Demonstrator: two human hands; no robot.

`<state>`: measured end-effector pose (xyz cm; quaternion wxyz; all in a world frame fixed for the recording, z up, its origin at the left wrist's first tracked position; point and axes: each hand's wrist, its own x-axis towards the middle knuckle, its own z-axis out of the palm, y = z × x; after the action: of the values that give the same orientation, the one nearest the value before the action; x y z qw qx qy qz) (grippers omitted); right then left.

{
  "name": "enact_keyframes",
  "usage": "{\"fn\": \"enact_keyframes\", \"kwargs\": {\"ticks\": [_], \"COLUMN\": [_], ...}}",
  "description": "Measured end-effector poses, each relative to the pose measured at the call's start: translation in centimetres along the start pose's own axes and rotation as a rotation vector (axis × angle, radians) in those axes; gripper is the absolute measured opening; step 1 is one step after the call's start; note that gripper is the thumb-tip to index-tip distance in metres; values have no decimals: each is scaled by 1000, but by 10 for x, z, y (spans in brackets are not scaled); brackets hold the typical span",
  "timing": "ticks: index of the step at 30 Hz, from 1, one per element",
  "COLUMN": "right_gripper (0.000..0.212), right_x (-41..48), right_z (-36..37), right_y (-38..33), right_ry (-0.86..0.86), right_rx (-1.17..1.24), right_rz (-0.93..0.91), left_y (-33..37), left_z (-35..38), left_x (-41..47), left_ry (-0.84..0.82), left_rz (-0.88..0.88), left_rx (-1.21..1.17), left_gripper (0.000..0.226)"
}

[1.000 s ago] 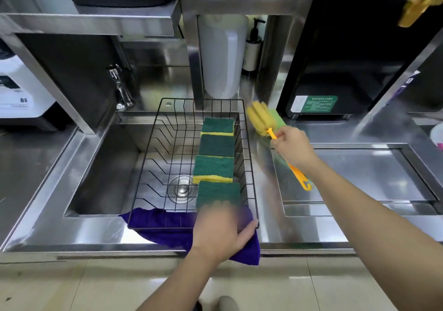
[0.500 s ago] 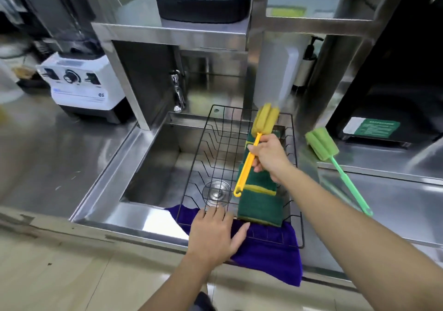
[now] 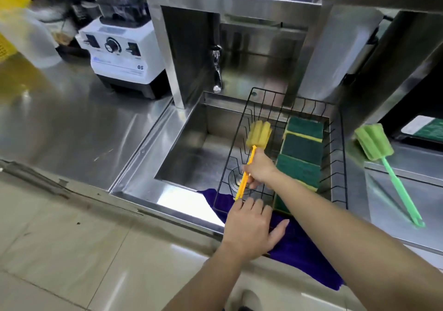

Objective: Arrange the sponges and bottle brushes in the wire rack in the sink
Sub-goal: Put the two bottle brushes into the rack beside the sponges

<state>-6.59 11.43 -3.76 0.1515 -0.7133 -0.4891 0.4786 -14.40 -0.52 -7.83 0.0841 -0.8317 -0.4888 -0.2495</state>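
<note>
A black wire rack (image 3: pixel 251 100) sits in the steel sink (image 3: pixel 191 147). Several green and yellow sponges (image 3: pixel 300 147) lie in a row along its right side. My right hand (image 3: pixel 261 169) grips the orange handle of a yellow bottle brush (image 3: pixel 259 134), holding it over the rack's left half with the foam head pointing away. My left hand (image 3: pixel 251 229) rests flat, fingers spread, on a purple cloth (image 3: pixel 299 250) at the rack's near edge. A green bottle brush (image 3: pixel 383 159) lies on the counter to the right of the sink.
A white blender base (image 3: pixel 119 54) stands on the steel counter at the left, beside a translucent jug (image 3: pixel 31 40). A tap (image 3: pixel 217 71) hangs over the sink's back left. Steel shelf posts rise behind the sink.
My right hand has carried the yellow brush from above the sponge row to the left half of the rack and lower. The view has shifted left. My left hand stays on the cloth.
</note>
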Motion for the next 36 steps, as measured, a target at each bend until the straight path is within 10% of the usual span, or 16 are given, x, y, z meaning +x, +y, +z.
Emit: {"fn": "enact_keyframes", "kwargs": {"ticks": [6,15,27,36], "right_gripper": [33,17,26,31], "right_x": [-2,-15,-49,-58], "right_z": [-6,-69,-192,-202], "right_y": [8,25,163,209], "right_ry": [58,378,948,642], "right_rx": [-274,-52,-206,-306], "right_rz": [-97,-191,111,238], "left_y": [0,32,74,75], "left_z": [0,0,10,15], "left_x": [0,18,33,30], "left_ry": [-10,-118,-140,-145], "left_rz": [15,122,222,202], "left_rx": [20,10,-15,-21], "left_gripper": [45,47,50,46]}}
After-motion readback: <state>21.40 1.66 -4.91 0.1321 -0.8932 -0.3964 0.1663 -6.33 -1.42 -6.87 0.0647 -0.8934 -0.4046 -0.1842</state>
